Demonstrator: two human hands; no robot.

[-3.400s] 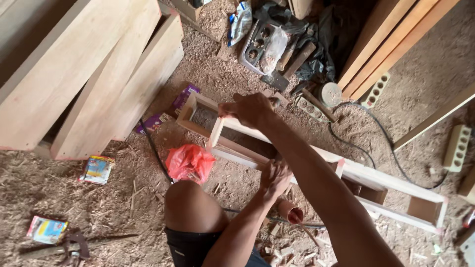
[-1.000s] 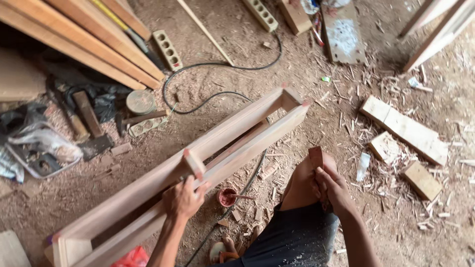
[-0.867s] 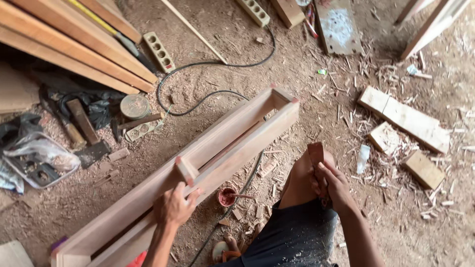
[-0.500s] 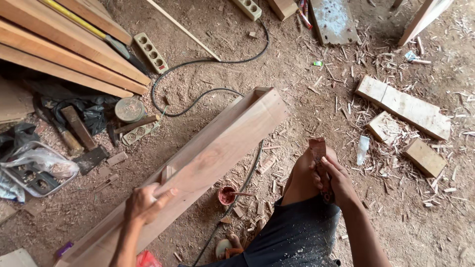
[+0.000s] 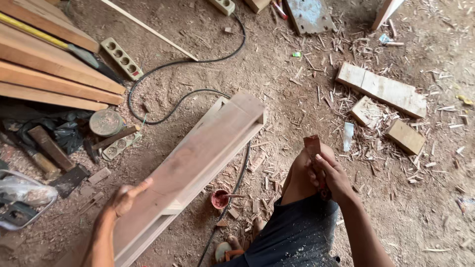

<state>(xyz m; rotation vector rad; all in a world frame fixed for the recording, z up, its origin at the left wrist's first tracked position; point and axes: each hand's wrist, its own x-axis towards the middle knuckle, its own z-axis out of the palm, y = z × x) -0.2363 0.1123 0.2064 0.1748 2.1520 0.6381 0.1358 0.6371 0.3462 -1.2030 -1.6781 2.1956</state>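
Wooden frame lies beside red cup, cable.

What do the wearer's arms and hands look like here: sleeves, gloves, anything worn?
Both arms are bare as far as the view shows: no sleeves, no gloves. The left hand and right hand show no rings, watch or bands that can be made out. The only clothing in view is dark shorts flecked with sawdust.

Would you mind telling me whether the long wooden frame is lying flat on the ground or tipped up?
Tipped up: the wooden frame stands on its long edge, broad face toward the camera, with the left hand steadying it.
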